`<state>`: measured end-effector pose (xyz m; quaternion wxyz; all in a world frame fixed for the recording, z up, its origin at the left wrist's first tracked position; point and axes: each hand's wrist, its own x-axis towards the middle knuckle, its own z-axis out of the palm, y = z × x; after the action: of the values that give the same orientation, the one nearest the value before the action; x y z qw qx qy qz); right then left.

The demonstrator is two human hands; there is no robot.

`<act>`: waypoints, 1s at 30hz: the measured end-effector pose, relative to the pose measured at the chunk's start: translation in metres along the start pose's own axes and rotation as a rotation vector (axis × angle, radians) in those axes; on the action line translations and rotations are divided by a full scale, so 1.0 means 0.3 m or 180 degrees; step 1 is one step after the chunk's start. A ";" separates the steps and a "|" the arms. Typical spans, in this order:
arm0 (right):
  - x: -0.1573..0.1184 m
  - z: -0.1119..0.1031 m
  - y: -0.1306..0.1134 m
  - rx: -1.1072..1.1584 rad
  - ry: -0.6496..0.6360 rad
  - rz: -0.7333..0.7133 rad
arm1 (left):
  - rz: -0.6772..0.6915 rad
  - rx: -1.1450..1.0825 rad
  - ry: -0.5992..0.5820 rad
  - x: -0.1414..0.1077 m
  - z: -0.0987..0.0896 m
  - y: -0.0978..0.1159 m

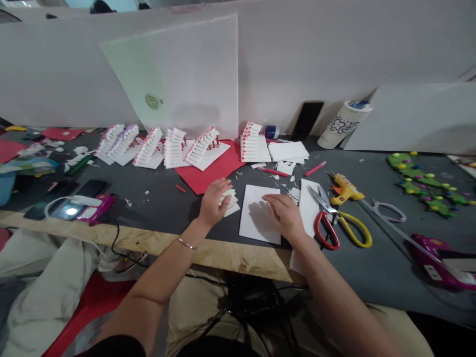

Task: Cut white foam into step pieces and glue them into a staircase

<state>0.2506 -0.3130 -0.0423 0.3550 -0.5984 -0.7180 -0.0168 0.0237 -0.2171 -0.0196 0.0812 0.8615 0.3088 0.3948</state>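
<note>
At eleven o'clock, the left hand [212,203] seems to pinch a small stack of white folded card [229,202], while at one o'clock the spread right hand [283,215] presses a white card sheet [255,215] flat, steadying it.

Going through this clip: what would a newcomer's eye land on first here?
The row of white paper stair-like models with red struts along the table's back stands out most. In front, the left hand holds a small white paper stack, while the right hand rests on a white card, beside red-and-yellow-handled scissors.
</note>
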 end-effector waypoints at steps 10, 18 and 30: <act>-0.007 -0.006 0.029 -0.0922 0.0034 0.0376 | 0.1881 0.0124 -0.1675 -0.073 0.090 0.184; -0.009 0.029 -0.005 -0.0955 -0.0686 -0.0131 | 0.1656 0.0283 -0.1231 -0.074 0.090 0.177; 0.054 -0.181 0.098 -0.1652 -0.0290 0.2117 | 0.1719 0.0173 -0.1306 -0.064 0.094 0.174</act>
<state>0.3024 -0.3153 -0.0049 0.1465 -0.8672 -0.4728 -0.0551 0.0593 -0.2673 -0.0306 0.0111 0.9755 0.0571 0.2121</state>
